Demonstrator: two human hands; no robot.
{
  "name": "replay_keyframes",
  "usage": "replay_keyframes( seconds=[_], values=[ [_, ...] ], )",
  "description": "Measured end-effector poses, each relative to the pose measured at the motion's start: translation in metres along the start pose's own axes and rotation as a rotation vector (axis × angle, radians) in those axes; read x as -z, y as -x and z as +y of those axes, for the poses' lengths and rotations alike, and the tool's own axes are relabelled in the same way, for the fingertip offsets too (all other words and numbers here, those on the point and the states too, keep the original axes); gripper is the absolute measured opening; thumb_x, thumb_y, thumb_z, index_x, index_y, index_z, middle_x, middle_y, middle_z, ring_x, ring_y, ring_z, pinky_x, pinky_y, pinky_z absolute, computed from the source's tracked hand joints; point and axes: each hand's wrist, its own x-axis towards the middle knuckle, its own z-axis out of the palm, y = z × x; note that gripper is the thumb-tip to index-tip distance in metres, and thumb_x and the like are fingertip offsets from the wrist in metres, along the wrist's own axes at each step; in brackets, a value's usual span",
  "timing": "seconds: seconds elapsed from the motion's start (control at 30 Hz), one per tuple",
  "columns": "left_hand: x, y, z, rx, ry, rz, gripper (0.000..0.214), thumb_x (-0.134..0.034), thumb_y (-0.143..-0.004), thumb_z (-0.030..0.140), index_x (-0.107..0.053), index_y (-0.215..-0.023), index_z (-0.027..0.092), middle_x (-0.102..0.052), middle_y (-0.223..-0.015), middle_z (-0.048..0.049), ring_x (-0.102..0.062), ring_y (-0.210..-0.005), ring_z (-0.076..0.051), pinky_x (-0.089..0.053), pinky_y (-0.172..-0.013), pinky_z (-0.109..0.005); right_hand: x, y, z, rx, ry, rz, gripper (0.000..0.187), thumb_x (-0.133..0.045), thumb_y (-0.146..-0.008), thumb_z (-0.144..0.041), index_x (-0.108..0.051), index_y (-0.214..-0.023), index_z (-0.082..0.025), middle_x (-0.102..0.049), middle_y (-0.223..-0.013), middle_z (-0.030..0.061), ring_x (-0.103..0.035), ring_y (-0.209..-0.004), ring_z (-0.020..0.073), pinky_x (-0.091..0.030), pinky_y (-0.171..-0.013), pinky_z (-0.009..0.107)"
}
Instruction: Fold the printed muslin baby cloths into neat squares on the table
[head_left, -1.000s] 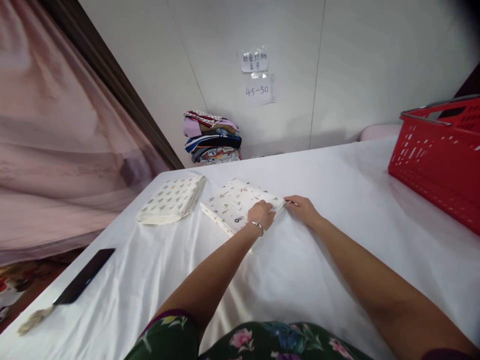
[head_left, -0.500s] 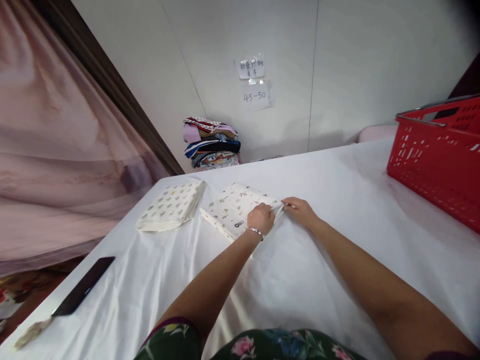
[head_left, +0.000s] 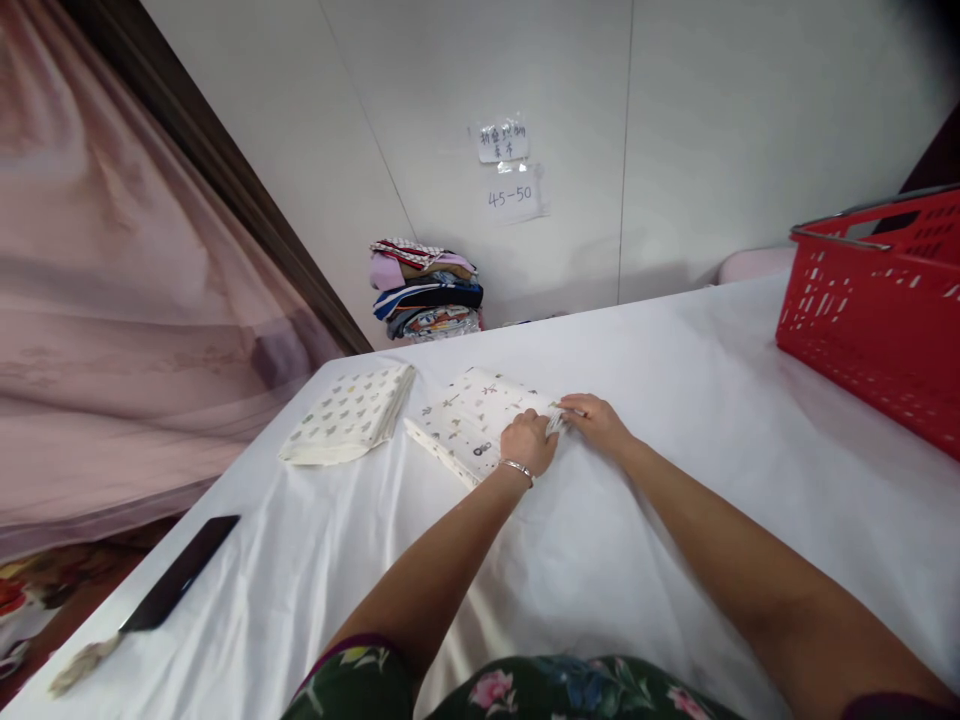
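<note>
Spanning the lower view, a white tablecloth point(head_left: 712, 370) carries a red basket point(head_left: 877, 330) at right. Mid-table lies the printed cloth point(head_left: 459, 415), folded, just right of a second folded cloth point(head_left: 349, 415). A dark flat object point(head_left: 180, 575) lies nearer, at left. The right hand point(head_left: 598, 422) pinches the printed cloth's right-hand corner; the left hand point(head_left: 529, 442) rests on it, fingers bent, its grip undeterminable.

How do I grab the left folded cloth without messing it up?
Try the right edge of the folded cloth, coming from the right: its layers show stacked there and it lies flat, so you could probably reach under them all.
</note>
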Motion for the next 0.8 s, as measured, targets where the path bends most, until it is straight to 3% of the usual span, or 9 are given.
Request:
replay_keyframes(
  seconds=[0.17,0.33,0.8],
  values=[
    [-0.003,-0.002,-0.002,-0.027,-0.097,0.024,0.024,-0.036,-0.089,0.024,-0.059,-0.093,0.018,-0.053,-0.093,-0.0077,-0.051,-0.092,-0.021,-0.043,-0.071,-0.032,0.003,0.002,0.001,-0.008,-0.022,-0.015,0.022,-0.055,-0.079,-0.031,-0.068,-0.095,-0.025,-0.064,-0.107,0.0038,-0.057,-0.101,0.0203,-0.042,-0.092,0.036],
    [-0.011,0.003,0.0,-0.097,-0.174,0.012,0.022,-0.037,-0.083,0.01,-0.056,-0.094,0.015,-0.053,-0.093,-0.0089,-0.051,-0.09,-0.022,-0.043,-0.07,-0.034,0.006,0.002,0.009,-0.001,-0.091,-0.057,0.024,-0.051,-0.081,-0.027,-0.067,-0.098,-0.025,-0.064,-0.108,0.0027,-0.059,-0.1,0.0178,-0.043,-0.092,0.034],
    [-0.001,0.015,0.001,-0.048,-0.15,-0.12,0.034,-0.037,-0.081,0.007,-0.047,-0.112,0.02,-0.055,-0.103,-0.008,-0.05,-0.096,-0.02,-0.045,-0.075,-0.031,0.005,0.001,0.007,0.046,0.001,-0.047,0.023,-0.047,-0.082,-0.023,-0.067,-0.093,-0.023,-0.067,-0.098,0.0036,-0.061,-0.091,0.0173,-0.047,-0.085,0.033]
  ],
)
